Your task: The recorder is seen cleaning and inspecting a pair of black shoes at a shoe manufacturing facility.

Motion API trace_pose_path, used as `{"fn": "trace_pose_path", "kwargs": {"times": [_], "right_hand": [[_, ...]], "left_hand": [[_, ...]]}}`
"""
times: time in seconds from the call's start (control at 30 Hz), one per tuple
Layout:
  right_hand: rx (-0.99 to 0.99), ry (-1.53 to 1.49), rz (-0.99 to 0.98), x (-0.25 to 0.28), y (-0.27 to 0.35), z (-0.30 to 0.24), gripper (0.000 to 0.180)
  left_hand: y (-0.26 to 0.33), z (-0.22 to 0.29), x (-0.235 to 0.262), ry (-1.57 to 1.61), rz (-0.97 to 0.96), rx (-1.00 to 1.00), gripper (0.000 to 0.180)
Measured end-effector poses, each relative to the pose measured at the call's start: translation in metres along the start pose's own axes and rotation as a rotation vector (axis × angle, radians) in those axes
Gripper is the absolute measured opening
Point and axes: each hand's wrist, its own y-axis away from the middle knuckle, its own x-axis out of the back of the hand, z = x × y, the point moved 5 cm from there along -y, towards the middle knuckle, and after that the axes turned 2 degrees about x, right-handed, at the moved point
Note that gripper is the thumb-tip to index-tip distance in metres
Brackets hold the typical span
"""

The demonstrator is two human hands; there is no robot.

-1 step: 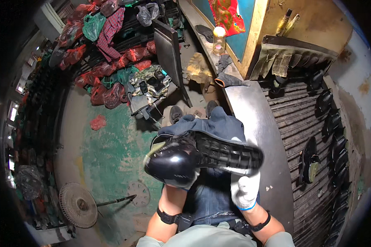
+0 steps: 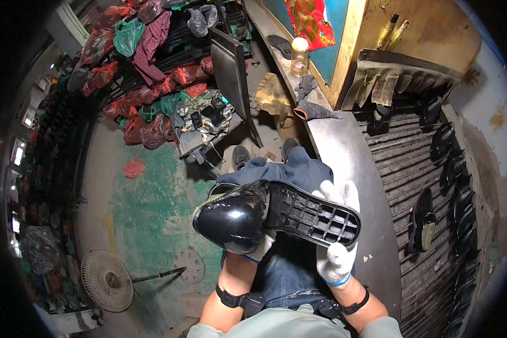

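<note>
Watching through the head view, I see the right hand [image 2: 336,265] half open, thumb and fingers around the right end of the black sole [image 2: 311,214]. The left hand [image 2: 264,247] is mostly hidden under the glossy black shoe upper [image 2: 228,223]; its grip I cannot tell. Both pieces are over the jeans [image 2: 281,276]. Holding the sole by its rim, with even pressure, seems wise.

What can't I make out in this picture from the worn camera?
- Head view: most fingers of the left hand, hidden by the glossy black shoe upper.
- Head view: the far face of the black sole, turned away from the camera.
- Head view: what the red bags hold, hidden by crumpled plastic.
- Head view: the rest of the pale shirt, cut off by the lower edge.
</note>
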Motion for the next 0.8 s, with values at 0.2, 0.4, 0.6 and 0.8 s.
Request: {"fn": "trace_pose_path", "kwargs": {"times": [0.2, 0.4, 0.6, 0.8], "right_hand": [[0.155, 0.129, -0.261, -0.009, -0.035, -0.001, 0.087], [0.059, 0.370, -0.118, 0.006, -0.030, 0.027, 0.085], [0.217, 0.529, -0.089, 0.003, -0.041, 0.024, 0.074], [0.278, 0.536, 0.013, 0.009, -0.046, 0.022, 0.060]], "left_hand": [[0.067, -0.021, -0.006, -0.588, -0.043, -0.253, 0.067], [0.064, 0.052, -0.029, 0.001, 0.156, -0.448, 0.079], [0.052, 0.081, -0.065, -0.583, 0.171, -0.709, 0.028], [0.042, 0.082, -0.082, -0.487, 0.184, -0.704, 0.035]]}}
